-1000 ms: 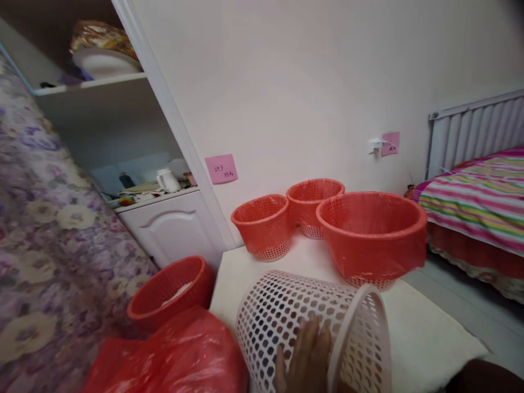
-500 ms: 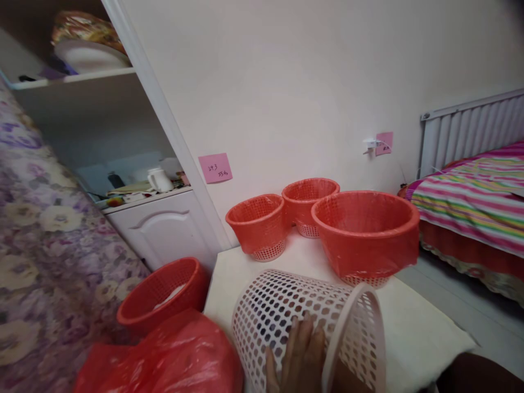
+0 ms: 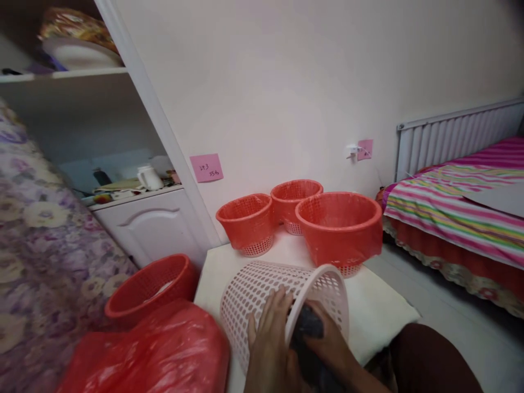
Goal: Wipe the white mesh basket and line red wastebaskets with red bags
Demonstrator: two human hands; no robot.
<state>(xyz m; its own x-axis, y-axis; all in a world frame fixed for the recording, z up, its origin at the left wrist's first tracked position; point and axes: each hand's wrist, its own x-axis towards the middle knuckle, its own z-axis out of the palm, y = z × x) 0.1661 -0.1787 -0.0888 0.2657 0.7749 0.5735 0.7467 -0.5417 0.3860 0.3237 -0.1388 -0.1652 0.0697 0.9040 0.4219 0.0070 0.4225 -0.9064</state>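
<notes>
A white plastic basket (image 3: 256,286) with holes in its wall lies tipped on its side, its mouth towards the lower right. My left hand (image 3: 268,335) rests along its outer wall near the rim, fingers stretched over the holes and thumb by the mouth. At the opening, my right hand (image 3: 329,344) grips a dark grey cloth (image 3: 307,325), part of which hangs below the fingers. Bunched red plastic bags (image 3: 164,349) lie left of the basket.
Three baskets lined with red bags, a left one (image 3: 245,215), a rear one (image 3: 297,191) and a larger right one (image 3: 339,234), stand on the pale table (image 3: 380,308). Another red basket (image 3: 151,289) sits lower left. A bed (image 3: 458,191) is at right, a cabinet (image 3: 155,218) at left.
My right hand has come into clear view at the basket's mouth with the dark cloth. My left hand has shifted nearer the rim. The view has turned slightly right.
</notes>
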